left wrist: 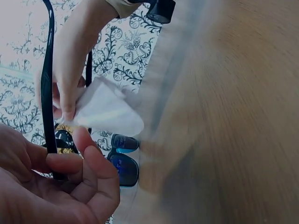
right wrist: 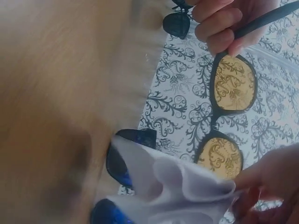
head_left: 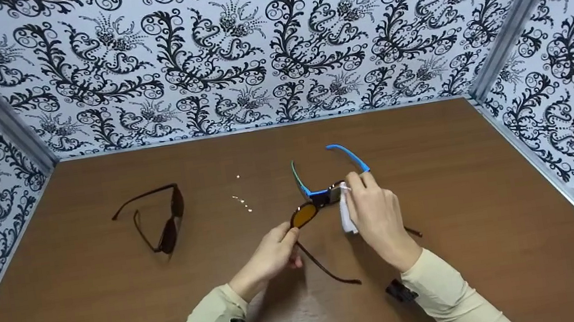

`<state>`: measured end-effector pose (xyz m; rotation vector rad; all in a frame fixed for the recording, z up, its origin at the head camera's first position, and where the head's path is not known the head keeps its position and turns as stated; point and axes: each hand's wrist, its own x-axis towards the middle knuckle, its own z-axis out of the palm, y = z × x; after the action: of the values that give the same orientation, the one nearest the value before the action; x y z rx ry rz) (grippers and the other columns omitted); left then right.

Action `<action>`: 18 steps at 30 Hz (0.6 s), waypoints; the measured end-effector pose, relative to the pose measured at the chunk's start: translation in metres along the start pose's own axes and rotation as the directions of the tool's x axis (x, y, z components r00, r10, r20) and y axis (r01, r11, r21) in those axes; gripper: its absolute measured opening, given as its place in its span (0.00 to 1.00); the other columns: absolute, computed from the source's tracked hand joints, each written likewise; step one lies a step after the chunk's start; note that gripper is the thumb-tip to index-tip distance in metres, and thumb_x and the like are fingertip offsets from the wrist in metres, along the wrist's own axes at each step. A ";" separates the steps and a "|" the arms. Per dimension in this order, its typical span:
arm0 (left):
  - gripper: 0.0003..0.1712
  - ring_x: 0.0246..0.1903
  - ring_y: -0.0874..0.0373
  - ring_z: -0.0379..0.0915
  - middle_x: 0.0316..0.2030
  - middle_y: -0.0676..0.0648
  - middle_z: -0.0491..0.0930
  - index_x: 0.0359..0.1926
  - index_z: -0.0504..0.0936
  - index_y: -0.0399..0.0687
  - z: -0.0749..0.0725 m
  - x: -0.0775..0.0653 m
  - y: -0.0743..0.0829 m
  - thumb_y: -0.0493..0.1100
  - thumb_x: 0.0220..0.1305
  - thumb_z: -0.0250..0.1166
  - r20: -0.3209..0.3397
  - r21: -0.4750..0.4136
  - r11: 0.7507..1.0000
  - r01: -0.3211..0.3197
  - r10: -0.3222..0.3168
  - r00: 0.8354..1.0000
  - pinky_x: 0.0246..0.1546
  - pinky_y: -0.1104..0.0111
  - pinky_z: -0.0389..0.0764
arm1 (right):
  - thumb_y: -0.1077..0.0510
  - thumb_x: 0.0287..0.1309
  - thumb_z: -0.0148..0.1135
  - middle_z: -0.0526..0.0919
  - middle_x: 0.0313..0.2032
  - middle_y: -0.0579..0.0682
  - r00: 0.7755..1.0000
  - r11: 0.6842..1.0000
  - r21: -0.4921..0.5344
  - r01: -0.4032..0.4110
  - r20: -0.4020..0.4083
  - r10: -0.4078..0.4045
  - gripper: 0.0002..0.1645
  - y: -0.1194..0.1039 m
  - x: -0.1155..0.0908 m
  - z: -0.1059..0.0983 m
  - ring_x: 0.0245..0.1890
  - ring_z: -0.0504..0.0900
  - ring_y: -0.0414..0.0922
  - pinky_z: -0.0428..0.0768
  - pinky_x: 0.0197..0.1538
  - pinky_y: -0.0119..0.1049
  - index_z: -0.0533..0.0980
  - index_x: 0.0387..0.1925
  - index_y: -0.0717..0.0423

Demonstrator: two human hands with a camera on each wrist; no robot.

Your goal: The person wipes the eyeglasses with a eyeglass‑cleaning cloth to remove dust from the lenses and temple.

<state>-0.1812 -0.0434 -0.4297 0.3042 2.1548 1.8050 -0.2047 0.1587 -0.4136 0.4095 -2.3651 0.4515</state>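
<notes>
My left hand point(head_left: 269, 256) grips black-framed glasses with amber lenses point(head_left: 304, 215) by one end, where the temple meets the frame. That temple slants down toward the front of the table. At the other lens, my right hand point(head_left: 379, 218) pinches a white cloth point(head_left: 348, 214), which hangs in folds in the right wrist view. Part of that lens shows beside the cloth; the rest is covered. Just behind them lie dark-lensed sunglasses with blue temples point(head_left: 356, 159), partly hidden by the held glasses and the right hand.
Another pair of dark sunglasses point(head_left: 167, 237) lies at the left of the brown table point(head_left: 87, 301), temples unfolded. Several small white bits point(head_left: 242, 203) are scattered near the middle. Patterned walls point(head_left: 215, 53) close off the back and both sides.
</notes>
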 end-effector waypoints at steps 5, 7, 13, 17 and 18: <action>0.13 0.14 0.62 0.69 0.15 0.51 0.65 0.47 0.72 0.28 0.002 -0.001 0.004 0.36 0.73 0.45 -0.010 0.042 0.999 -0.034 0.035 0.999 0.20 0.72 0.73 | 0.62 0.55 0.68 0.81 0.29 0.49 0.996 0.991 0.098 0.091 -0.007 -0.091 0.06 0.002 0.000 0.002 0.19 0.76 0.47 0.75 0.22 0.40 0.78 0.33 0.56; 0.13 0.14 0.61 0.69 0.14 0.51 0.65 0.45 0.72 0.29 0.002 -0.001 0.004 0.36 0.73 0.45 -0.013 0.060 0.997 -0.044 0.045 0.999 0.20 0.71 0.74 | 0.62 0.51 0.71 0.82 0.27 0.46 0.993 0.989 0.091 0.119 0.003 -0.120 0.07 0.003 -0.001 0.002 0.22 0.76 0.46 0.73 0.25 0.40 0.79 0.30 0.54; 0.11 0.13 0.62 0.68 0.13 0.51 0.67 0.39 0.73 0.33 0.000 -0.001 0.004 0.36 0.73 0.46 0.004 0.132 0.989 -0.064 0.064 0.998 0.18 0.68 0.75 | 0.64 0.47 0.72 0.81 0.23 0.49 0.995 0.995 -0.019 0.097 0.018 -0.097 0.07 0.005 -0.003 0.000 0.24 0.75 0.51 0.72 0.27 0.42 0.79 0.26 0.56; 0.10 0.13 0.63 0.68 0.14 0.51 0.67 0.36 0.72 0.36 0.000 -0.002 0.004 0.36 0.73 0.46 0.008 0.169 0.983 -0.067 0.067 0.998 0.17 0.72 0.72 | 0.66 0.50 0.69 0.79 0.24 0.54 0.999 0.999 -0.043 0.017 -0.033 -0.019 0.06 0.006 -0.002 0.000 0.23 0.76 0.53 0.76 0.24 0.45 0.78 0.28 0.61; 0.10 0.13 0.63 0.68 0.14 0.51 0.67 0.38 0.73 0.35 0.000 -0.002 0.003 0.36 0.73 0.46 0.008 0.175 0.982 -0.067 0.067 0.998 0.17 0.73 0.71 | 0.66 0.50 0.68 0.79 0.25 0.55 0.999 0.999 -0.036 0.004 -0.053 -0.006 0.05 0.006 -0.001 -0.001 0.23 0.77 0.53 0.76 0.23 0.45 0.78 0.29 0.62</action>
<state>-0.1793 -0.0435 -0.4261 0.4241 2.3328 1.6505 -0.2058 0.1641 -0.4153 0.3819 -2.3169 0.4122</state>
